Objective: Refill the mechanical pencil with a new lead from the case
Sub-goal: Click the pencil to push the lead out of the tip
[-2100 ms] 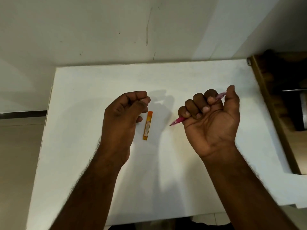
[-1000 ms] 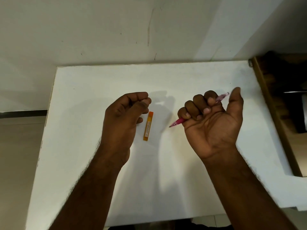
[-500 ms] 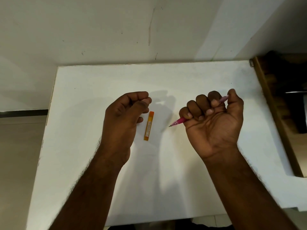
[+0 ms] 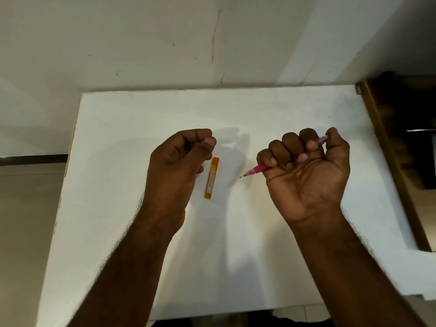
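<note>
Pink mechanical pencil [image 4: 256, 170] sits clenched in the right hand [image 4: 306, 175], which is raised palm-up above the white table [image 4: 141, 114]. All four fingers [image 4: 289, 147] curl over the barrel, and the thumb [image 4: 336, 142] presses against the clear pink cap end that pokes out at the top of the fist. The pencil's tapered tip juts out below the little finger, pointing down and to the left toward the lead case [image 4: 212, 177], with a short dark point showing at its very end. Tip and case are near each other but clearly apart.

That lead case, a slim orange box with a small label on its face, lies flat on the table between the two hands, its long axis running nearly away from the person. The left hand [image 4: 179, 166] hovers just beside the case on its left, fingers folded in loosely and thumb pressed to the side of the forefinger; whether anything is pinched there cannot be told, and contact with the case is not clear. Shadows of both hands fall on the table beyond the case. A dark wooden piece of furniture [image 4: 401, 161] stands against the table's right edge.
</note>
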{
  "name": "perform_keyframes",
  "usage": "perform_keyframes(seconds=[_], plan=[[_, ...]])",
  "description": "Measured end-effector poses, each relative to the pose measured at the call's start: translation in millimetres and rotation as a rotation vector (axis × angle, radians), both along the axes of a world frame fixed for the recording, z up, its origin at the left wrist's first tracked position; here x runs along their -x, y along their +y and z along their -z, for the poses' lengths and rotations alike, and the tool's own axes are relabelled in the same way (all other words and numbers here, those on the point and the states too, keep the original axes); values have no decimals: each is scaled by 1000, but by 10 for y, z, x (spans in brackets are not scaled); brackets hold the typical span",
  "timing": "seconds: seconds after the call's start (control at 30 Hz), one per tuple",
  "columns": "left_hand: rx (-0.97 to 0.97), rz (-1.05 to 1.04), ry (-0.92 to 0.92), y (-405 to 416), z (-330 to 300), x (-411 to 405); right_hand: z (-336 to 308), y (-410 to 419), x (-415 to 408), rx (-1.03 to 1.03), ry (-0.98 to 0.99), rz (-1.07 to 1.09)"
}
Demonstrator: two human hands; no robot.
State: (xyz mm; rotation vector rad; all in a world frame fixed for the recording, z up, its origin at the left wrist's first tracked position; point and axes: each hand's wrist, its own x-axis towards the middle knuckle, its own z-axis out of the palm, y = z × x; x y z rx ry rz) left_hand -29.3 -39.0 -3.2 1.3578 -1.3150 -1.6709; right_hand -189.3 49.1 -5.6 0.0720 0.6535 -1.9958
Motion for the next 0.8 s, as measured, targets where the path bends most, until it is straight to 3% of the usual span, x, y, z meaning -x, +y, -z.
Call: perform_keyframes(seconds=[0.33,0.8], plan=[[291,201,-366,57,90,-9,-1,10,-2,56,-22,-18],[379,240,-413,67,137,-7,-4,12,6,77,-28,-39]])
